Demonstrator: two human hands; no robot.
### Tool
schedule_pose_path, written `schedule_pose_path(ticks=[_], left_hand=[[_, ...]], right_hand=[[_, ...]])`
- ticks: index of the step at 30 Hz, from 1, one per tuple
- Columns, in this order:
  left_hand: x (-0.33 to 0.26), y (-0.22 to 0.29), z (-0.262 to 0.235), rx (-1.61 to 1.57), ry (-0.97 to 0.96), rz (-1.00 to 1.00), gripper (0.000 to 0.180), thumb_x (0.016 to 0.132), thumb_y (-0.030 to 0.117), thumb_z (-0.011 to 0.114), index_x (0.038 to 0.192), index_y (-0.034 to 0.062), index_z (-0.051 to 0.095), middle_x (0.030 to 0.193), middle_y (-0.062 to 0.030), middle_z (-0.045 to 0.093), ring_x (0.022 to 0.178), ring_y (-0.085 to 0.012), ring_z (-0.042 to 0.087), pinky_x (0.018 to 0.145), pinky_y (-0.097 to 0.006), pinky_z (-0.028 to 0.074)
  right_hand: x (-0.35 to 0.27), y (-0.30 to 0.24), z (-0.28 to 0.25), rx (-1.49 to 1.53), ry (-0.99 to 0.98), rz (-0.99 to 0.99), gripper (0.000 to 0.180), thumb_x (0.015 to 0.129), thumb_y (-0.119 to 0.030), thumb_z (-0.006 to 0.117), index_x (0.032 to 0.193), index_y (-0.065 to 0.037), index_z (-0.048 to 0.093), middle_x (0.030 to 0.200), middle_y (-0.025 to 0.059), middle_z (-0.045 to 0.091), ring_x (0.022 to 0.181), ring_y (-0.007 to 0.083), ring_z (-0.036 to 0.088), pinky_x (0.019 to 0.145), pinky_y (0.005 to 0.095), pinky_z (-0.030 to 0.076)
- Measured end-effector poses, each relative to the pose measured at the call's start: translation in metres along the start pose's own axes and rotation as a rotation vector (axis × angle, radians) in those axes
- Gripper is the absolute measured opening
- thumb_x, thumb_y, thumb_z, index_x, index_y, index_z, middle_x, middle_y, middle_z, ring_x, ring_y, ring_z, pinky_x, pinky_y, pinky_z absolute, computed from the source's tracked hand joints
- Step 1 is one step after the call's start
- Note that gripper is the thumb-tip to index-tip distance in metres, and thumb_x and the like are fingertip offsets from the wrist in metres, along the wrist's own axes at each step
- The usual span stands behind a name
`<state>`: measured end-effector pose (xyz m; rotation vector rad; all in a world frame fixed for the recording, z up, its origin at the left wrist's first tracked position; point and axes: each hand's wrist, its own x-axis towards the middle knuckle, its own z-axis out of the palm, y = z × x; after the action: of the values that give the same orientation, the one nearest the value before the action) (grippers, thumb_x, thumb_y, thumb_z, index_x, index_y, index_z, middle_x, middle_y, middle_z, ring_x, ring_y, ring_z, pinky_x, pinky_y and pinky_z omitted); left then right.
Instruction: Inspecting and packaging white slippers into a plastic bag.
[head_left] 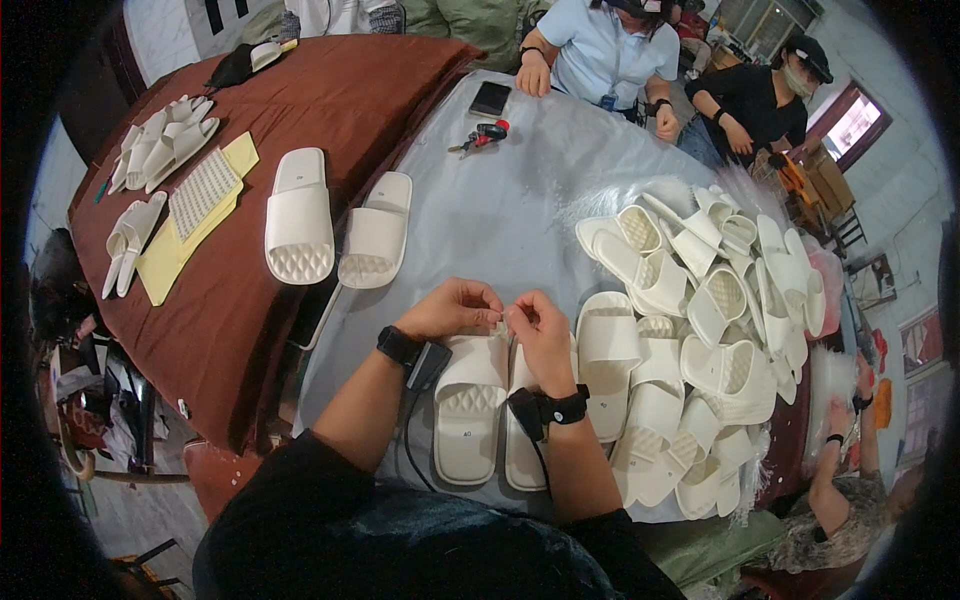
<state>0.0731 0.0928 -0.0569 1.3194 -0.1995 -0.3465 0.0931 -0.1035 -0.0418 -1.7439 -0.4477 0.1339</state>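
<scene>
My left hand [455, 308] and my right hand [542, 338] meet over the toe ends of a pair of cream slide slippers. Fingertips of both are pinched together around something too small to make out. Below my left hand lies the left slipper [468, 420], heel toward me. The right slipper [524, 450] lies beside it, partly covered by my right hand and wrist. Another cream slipper [607, 345] lies just right of my right hand, at the edge of a heap of slippers [720, 370].
Two slippers [300, 225] [376, 235] stand at the left, near the brown cloth-covered table [230, 330]. That table also bears yellow sheets [160, 262] and more slippers [165, 145]. A phone [491, 99] and keys [482, 137] lie far off on the grey sheet. Other people [610, 60] stand beyond.
</scene>
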Motion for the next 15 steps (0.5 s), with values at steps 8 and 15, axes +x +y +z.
schedule_pose_path(ticks=[8, 15], left_hand=[[0.001, -0.002, 0.000, -0.028, -0.017, 0.000, 0.017, 0.088, 0.015, 0.073, 0.097, 0.0015, 0.066, 0.088, 0.0000, 0.067, 0.081, -0.0076, 0.061, 0.072, -0.022, 0.050], [0.000, 0.001, -0.001, -0.005, -0.014, -0.030, 0.016, 0.089, 0.012, 0.071, 0.097, -0.0007, 0.066, 0.091, -0.0017, 0.068, 0.084, -0.0087, 0.063, 0.077, -0.023, 0.052]], right_hand=[[-0.001, -0.005, 0.000, -0.010, -0.025, 0.015, 0.015, 0.090, -0.013, 0.063, 0.090, 0.002, 0.059, 0.075, 0.0077, 0.064, 0.067, 0.0125, 0.060, 0.062, 0.0280, 0.048], [-0.001, -0.012, -0.001, -0.076, -0.073, -0.008, 0.013, 0.091, -0.012, 0.063, 0.089, 0.001, 0.059, 0.074, 0.0037, 0.061, 0.066, 0.0104, 0.056, 0.061, 0.0257, 0.045]])
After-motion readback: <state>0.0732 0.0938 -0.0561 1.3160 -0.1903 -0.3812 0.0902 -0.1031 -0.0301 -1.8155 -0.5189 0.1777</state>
